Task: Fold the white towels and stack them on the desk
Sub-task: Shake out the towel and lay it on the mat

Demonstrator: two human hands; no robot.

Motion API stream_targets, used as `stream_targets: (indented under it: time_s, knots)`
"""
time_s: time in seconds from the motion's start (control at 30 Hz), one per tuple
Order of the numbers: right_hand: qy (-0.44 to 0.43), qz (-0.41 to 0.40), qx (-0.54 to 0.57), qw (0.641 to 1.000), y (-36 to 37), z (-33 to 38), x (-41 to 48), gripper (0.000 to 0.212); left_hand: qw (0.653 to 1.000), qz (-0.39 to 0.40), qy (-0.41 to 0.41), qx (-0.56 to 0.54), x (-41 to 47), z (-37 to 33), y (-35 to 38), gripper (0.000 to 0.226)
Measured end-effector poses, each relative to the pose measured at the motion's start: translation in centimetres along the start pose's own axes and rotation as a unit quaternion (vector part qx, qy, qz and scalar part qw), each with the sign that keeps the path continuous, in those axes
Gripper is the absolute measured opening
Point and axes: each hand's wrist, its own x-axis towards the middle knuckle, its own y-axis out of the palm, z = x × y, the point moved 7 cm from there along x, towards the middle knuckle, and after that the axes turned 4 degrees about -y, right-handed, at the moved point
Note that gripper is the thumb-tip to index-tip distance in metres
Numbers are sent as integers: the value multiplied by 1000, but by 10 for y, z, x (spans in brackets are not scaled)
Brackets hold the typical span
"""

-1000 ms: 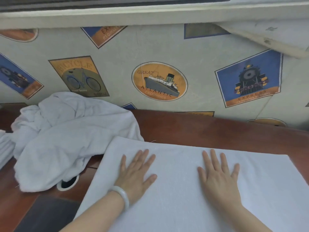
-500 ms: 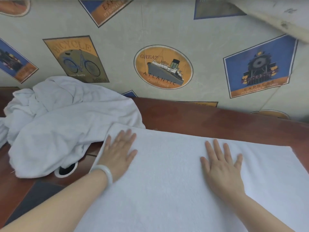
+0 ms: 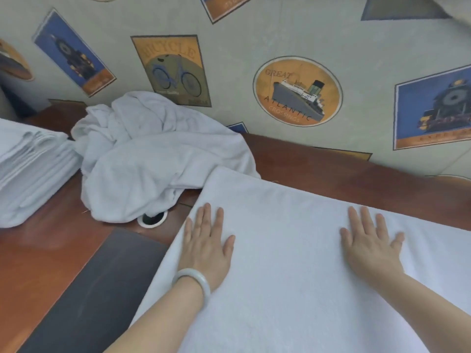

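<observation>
Flat white towel (image 3: 293,250) under both palms, left hand (image 3: 206,248) and right hand (image 3: 369,245) fingers straight, no grip

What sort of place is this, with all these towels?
Probably a hotel room or a lodging's housekeeping spot: a wooden desk against travel-poster wallpaper, with a stack of folded white towels beside a crumpled pile.

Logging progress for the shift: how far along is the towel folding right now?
Done: a stack of folded towels sits at the left end of the desk. In hand: the left hand and right hand lie flat on a spread towel, not yet folded to stack size. Left: that towel, plus the crumpled towel pile by the wall; its count is unclear.
</observation>
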Motion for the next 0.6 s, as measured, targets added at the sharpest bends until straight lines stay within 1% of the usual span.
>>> stream_targets:
  time_s: [0.03,0.07,0.1,0.13,0.17,0.2,0.23,0.27,0.3,0.4,0.43,0.47,0.53,0.6]
  knots:
    - [-17,-27,-45,998,-9,7,1,58,1000,8,-9,-8,2,-2,0,67]
    - [-57,-70,-88,992,-21,24,1,57,1000,7,-12,-11,2,-4,0,67]
    - [-114,-113,-99,982,-27,48,-1,52,1000,14,-12,-12,0,-6,-1,66]
    - [-181,-140,-80,970,-31,80,-8,50,1000,20,-10,-12,-2,-7,-2,66]
    - [-238,-142,-47,960,-28,115,-19,52,1000,22,-9,-14,-2,-6,-3,67]
    - [-275,-114,-8,955,-18,146,-28,55,1000,13,-8,-15,-1,-5,-4,68]
    - [-294,-92,26,951,-8,171,-37,61,1000,9,-6,-18,0,-6,-6,68]
    - [-294,-73,50,952,-2,189,-45,66,1000,10,-3,-21,1,-7,-5,69]
    - [-285,-71,66,953,6,198,-48,67,1000,10,6,-24,1,-8,-3,69]
    - [-268,-71,52,960,11,198,-48,66,997,24,64,-25,-7,9,-1,69]
    - [-265,-71,51,960,11,195,-45,66,997,27,66,-16,-9,25,-2,70]
    - [-264,-67,45,961,10,195,-43,66,998,31,49,-7,-10,47,-4,72]
    - [-264,-53,36,962,10,197,-44,66,998,55,-10,7,-13,96,-10,78]
    - [-260,-55,39,963,9,199,-46,66,997,46,-58,9,-22,128,-22,78]
